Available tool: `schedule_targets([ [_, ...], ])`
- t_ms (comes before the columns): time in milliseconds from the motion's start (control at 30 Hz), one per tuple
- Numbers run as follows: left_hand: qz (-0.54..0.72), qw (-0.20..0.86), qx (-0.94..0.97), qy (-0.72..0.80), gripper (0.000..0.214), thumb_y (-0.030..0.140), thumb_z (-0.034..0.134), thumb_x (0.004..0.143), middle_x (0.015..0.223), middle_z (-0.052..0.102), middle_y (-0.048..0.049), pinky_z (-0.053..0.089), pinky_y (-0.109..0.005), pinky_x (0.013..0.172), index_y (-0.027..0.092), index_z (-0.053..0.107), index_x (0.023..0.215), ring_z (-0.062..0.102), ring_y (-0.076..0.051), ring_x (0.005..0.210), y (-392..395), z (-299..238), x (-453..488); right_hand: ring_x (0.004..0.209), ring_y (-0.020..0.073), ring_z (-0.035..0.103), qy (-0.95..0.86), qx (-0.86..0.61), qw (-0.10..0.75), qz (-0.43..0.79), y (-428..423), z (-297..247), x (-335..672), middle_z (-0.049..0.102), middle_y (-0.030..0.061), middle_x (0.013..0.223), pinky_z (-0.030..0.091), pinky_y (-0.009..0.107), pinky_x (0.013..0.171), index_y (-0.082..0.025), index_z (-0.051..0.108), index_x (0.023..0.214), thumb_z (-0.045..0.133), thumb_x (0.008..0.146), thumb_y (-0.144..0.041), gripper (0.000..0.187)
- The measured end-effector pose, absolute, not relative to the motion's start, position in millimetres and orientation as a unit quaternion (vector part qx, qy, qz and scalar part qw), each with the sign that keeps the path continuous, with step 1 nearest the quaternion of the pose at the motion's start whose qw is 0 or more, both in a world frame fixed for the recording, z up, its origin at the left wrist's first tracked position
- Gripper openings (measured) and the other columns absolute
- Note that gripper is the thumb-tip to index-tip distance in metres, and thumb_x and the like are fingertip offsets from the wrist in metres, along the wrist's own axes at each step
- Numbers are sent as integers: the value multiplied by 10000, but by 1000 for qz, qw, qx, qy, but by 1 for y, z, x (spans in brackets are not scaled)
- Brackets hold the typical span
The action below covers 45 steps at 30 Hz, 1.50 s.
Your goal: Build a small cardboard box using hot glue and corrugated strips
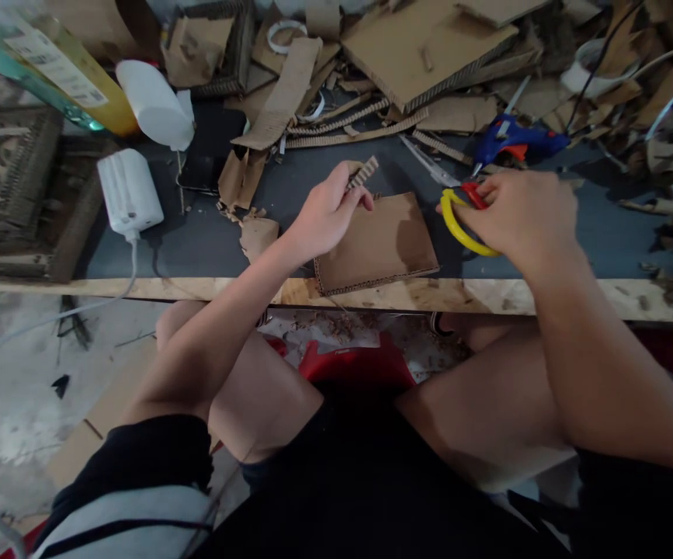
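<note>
Between the fingers of my left hand is a small strip of corrugated cardboard, its ridged end sticking out toward the upper right. Below it, a rectangular cardboard piece lies flat near the table's front edge, partly covered by that hand. My right hand is closed on the yellow and red handles of a pair of scissors. The scissor blades point up and left, low over the dark table surface or resting on it; I cannot tell which.
A blue glue gun lies just beyond my right hand. Cardboard scraps and a thick cardboard panel fill the back. At left are a white power adapter with its cable, a white bottle and stacked cardboard frames.
</note>
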<state>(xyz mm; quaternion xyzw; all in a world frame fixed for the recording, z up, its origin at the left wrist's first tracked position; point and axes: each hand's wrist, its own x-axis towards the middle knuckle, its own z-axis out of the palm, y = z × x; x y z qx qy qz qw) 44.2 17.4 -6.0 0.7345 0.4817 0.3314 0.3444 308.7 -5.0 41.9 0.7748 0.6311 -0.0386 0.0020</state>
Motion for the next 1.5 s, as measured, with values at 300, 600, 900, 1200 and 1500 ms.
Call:
schedule_targets([
  [300, 110, 183, 850, 482, 201, 249, 523, 1078, 1013, 798, -103, 567, -368, 866, 202, 706, 1007, 768, -297, 977, -7, 6, 53, 1169, 388, 747, 793, 558, -226, -92, -22, 26, 310, 814, 146, 1240, 595, 545, 985, -242, 810, 1313, 697, 1024, -404, 349],
  [600, 60, 140, 880, 449, 327, 374, 769, 1063, 1421, 787, -178, 578, -428, 1143, 144, 788, 1296, 723, -361, 1385, -19, 7, 59, 1194, 372, 696, 836, 484, -229, -119, 13, -4, 315, 819, 98, 1165, 524, 548, 1040, -306, 833, 1111, 602, 1083, -372, 242],
  [900, -87, 150, 912, 371, 490, 370, 844, 1029, 1762, 503, -167, 494, -448, 1283, 211, 745, 1482, 509, -344, 1638, -7, 29, 47, 1280, 397, 563, 788, 507, -287, -200, 38, -22, 310, 786, 111, 1193, 399, 610, 1119, -344, 800, 918, 673, 1030, -590, 298],
  [1200, -120, 188, 919, 326, 549, 367, 832, 1033, 1844, 366, -109, 380, -421, 1340, 277, 693, 1556, 364, -308, 1722, 4, 29, 34, 1367, 388, 500, 793, 522, -278, -148, 44, -29, 307, 773, 65, 1308, 371, 629, 1175, -388, 793, 995, 544, 1081, -659, 378],
  [1500, -122, 219, 907, 339, 578, 278, 829, 1025, 1857, 316, -101, 332, -452, 1383, 271, 673, 1581, 309, -311, 1742, 4, 33, 33, 1372, 382, 548, 839, 492, -208, -103, 50, -31, 297, 775, 127, 1268, 423, 602, 1181, -317, 772, 1057, 453, 1134, -536, 394],
])
